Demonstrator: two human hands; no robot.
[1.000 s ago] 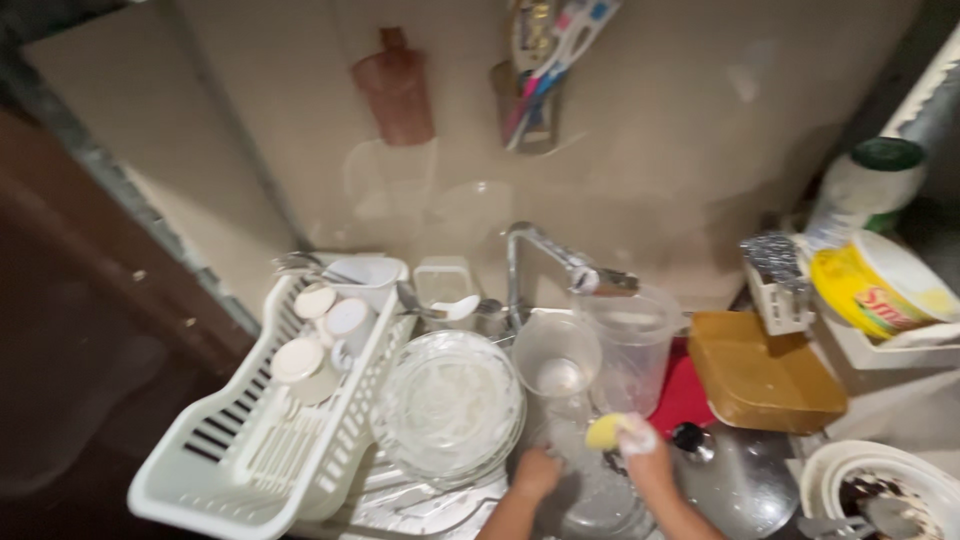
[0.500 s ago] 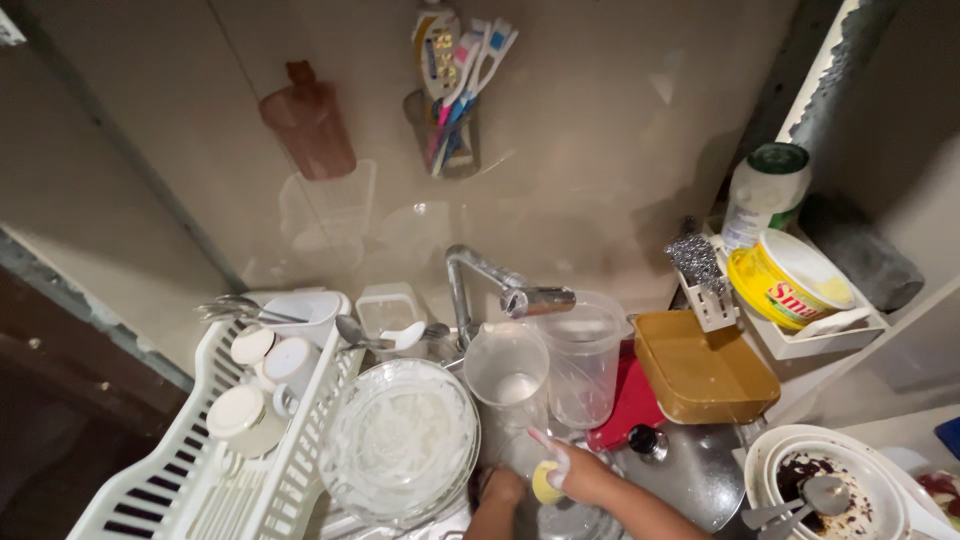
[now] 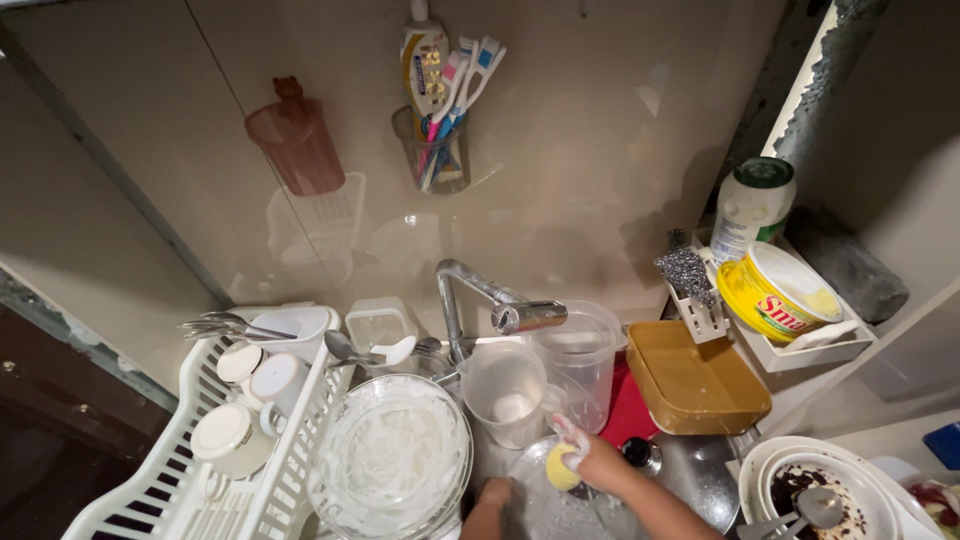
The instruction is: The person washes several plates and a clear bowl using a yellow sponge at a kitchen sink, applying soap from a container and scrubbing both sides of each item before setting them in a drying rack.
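Note:
My right hand (image 3: 598,463), soapy, is shut on a yellow sponge (image 3: 561,467) and presses it onto a clear glass plate (image 3: 548,510) low in the sink. My left hand (image 3: 490,496) grips that plate's left edge at the bottom of the view. Just behind them stand two clear plastic jugs (image 3: 508,392) under the metal tap (image 3: 500,305). A glass bowl with foam (image 3: 392,458) sits to the left of my hands.
A white dish rack (image 3: 180,470) with cups and spoons is at left. A brown tub (image 3: 692,378), a steel pot lid (image 3: 690,475), a yellow soap tub (image 3: 775,290), a steel scourer (image 3: 685,268) and dirty plates (image 3: 815,490) are at right. A toothbrush holder (image 3: 440,150) hangs on the wall.
The view has tilted up and to the right, so the hands sit lower in the frame. My right hand stays on the plate with the sponge, shifted slightly.

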